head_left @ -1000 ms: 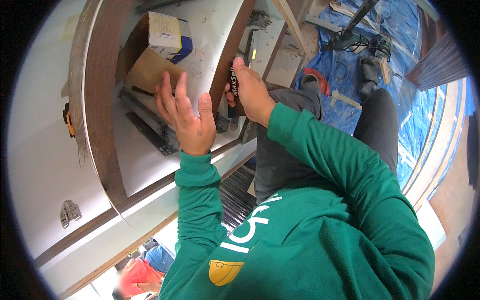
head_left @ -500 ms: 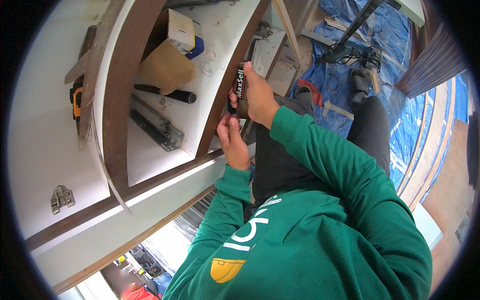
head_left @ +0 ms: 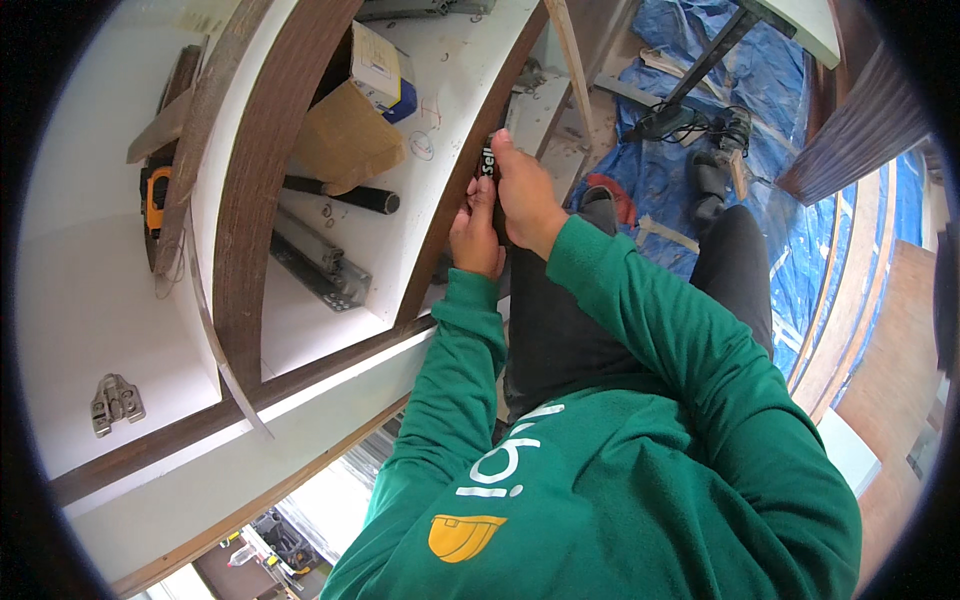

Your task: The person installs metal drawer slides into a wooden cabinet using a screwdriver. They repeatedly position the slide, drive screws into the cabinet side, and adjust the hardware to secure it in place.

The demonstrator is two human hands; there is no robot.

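Note:
Both my hands meet at the dark brown front edge (head_left: 450, 190) of the open cabinet. Between them is a black object with white lettering (head_left: 488, 160), mostly covered, so its kind does not show. My right hand (head_left: 528, 197) is closed round its right side, with the thumb near its top. My left hand (head_left: 476, 235) is closed against its lower left part, thumb pointing up; what its fingertips touch is partly hidden. Just left, inside the compartment, lie a black tube (head_left: 375, 196), metal drawer slides (head_left: 325, 265) and an open cardboard box (head_left: 345, 135).
A hinge (head_left: 117, 403) and an orange-black tape measure (head_left: 157, 200) are at the left. A thin bent strip (head_left: 222, 355) crosses the cabinet edge. Blue sheeting (head_left: 655, 190) covers the floor at right, with a cord (head_left: 690, 112) and a table leg (head_left: 715, 55) on it.
My left hand has moved up to the black object and now covers more of it. My right hand stays nearly in place. The view has shifted slightly.

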